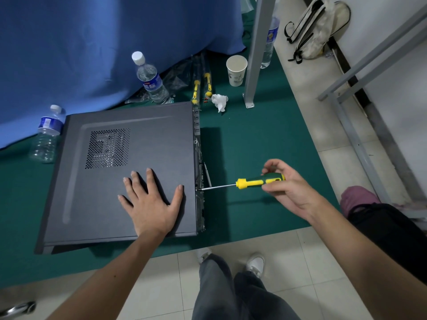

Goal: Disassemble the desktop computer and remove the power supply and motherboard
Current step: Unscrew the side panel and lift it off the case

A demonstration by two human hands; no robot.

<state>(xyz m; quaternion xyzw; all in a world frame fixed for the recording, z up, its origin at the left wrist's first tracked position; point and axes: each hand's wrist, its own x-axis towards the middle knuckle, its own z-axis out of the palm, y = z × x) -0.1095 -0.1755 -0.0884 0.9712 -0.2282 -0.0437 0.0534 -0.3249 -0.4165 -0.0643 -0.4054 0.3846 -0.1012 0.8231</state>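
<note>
Legs in grey jeans (pixel 231 294) and white sneakers (pixel 255 264) are closest, standing on pale floor tiles (pixel 300 262) at the edge of the green mat (pixel 249 148). Desktop computer case (pixel 124 172) lies flat on its side on that mat, dark grey side panel up, vent grille (pixel 107 148) toward its far-left area. Left hand (pixel 150 204) rests palm-down on the panel, grip spread wide, fingers straight, thumb near the panel's right edge. Right hand (pixel 286 185) holds the green-and-yellow screwdriver (pixel 251 182); grip curled around the handle, thumb and fingertips pinching it. Shaft runs left from that grip, roughly level, tip touching the case's rear edge (pixel 199 181) just right of the left thumb; whether it's seated in a screw head I can't tell. Beyond the right grip: crumpled white tissue (pixel 219 101), two more yellow-handled tools (pixel 202 88) in clear packaging, a paper cup (pixel 236 70) beside a grey metal leg (pixel 256 54). Beyond the left grip: one water bottle (pixel 151 80) upright behind the case, another nearly empty bottle (pixel 46 135) at the case's far-left corner, both against the blue cloth (pixel 92 42). Far right of the right grip: a pale bag (pixel 316 28) leaning at the wall, and someone else's dark trouser leg (pixel 390 236).
</note>
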